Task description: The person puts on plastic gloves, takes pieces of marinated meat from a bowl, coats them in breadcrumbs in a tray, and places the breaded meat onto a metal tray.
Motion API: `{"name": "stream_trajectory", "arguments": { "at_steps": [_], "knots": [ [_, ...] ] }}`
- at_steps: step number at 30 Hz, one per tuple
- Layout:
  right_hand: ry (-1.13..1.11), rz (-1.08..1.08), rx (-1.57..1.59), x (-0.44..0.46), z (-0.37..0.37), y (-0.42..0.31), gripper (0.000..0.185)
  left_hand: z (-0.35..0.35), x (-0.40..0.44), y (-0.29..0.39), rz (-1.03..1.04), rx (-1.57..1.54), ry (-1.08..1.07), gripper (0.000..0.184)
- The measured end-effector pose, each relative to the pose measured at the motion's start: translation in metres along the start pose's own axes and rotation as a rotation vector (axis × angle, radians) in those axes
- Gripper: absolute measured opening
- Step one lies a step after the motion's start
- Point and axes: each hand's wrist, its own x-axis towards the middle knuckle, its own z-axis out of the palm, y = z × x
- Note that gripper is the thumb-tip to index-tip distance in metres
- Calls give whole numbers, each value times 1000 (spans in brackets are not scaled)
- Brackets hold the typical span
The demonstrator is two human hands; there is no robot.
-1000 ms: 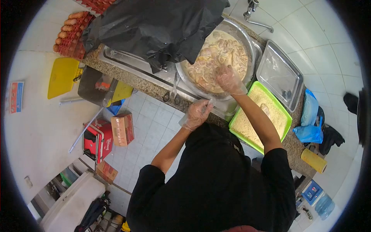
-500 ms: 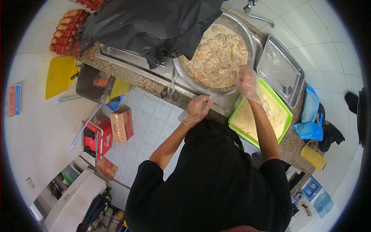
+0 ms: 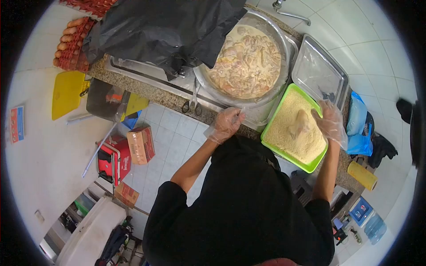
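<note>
A lime-green tray (image 3: 271, 145) holds pale yellow crumbs (image 3: 288, 139), with a piece of raw chicken (image 3: 301, 124) lying on them. At the tray's right rim, my right hand (image 3: 330, 122) in a clear plastic glove is open, thumb apart from the fingers, beside the chicken piece. A large metal bowl (image 3: 284, 33) sits over the sink, full of chicken pieces in creamy batter (image 3: 248, 62). My left hand (image 3: 227, 124), also gloved, is curled closed in front of my body at the counter edge, near the bowl, with nothing visible in it.
Black plastic sheeting (image 3: 164, 31) covers the counter left of the bowl. Scissors (image 3: 193, 99) lie at the sink edge. An empty-looking metal tray (image 3: 321, 66) stands behind the green tray. Egg trays (image 3: 71, 44) are at far left; a blue bag (image 3: 357, 128) and yellow roll (image 3: 361, 175) at right.
My right hand has moved from the bowl's edge to the green tray's right side and has opened. A chicken piece now lies on the crumbs. My left hand stays about where it was.
</note>
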Motion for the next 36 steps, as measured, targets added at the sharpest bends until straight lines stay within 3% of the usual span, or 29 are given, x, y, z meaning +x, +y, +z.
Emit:
{"name": "stream_trajectory", "arguments": {
  "at_steps": [5,6,8,9,12,15,18,24,27,30,36],
  "knots": [
    [221,-339,256,56,98,-62,33,-2,-2,3,-47,-6,-34,22],
    [224,-496,-115,71,127,-82,32,-2,-1,3,-37,3,-15,22],
    [297,-638,-170,94,138,-129,29,-2,-3,4,-19,18,19,22],
    [368,-624,153,102,132,-146,27,-3,-5,5,-35,14,14,21],
    [467,-735,-77,127,154,-155,22,-8,-5,8,-58,12,14,22],
    [364,-797,-8,138,149,-158,19,-9,-7,7,-52,18,35,23],
    [185,-645,88,135,131,-160,18,-8,-8,2,-48,44,40,25],
    [364,-663,-8,130,142,-158,17,-7,-6,2,-64,-11,17,25],
    [469,-889,69,138,156,-154,19,-4,-6,1,-50,4,20,25],
    [286,-904,62,137,161,-156,28,-6,-5,4,-59,18,10,25],
    [295,-788,85,142,158,-153,19,-7,-8,2,-56,8,28,25]
  ]
}}
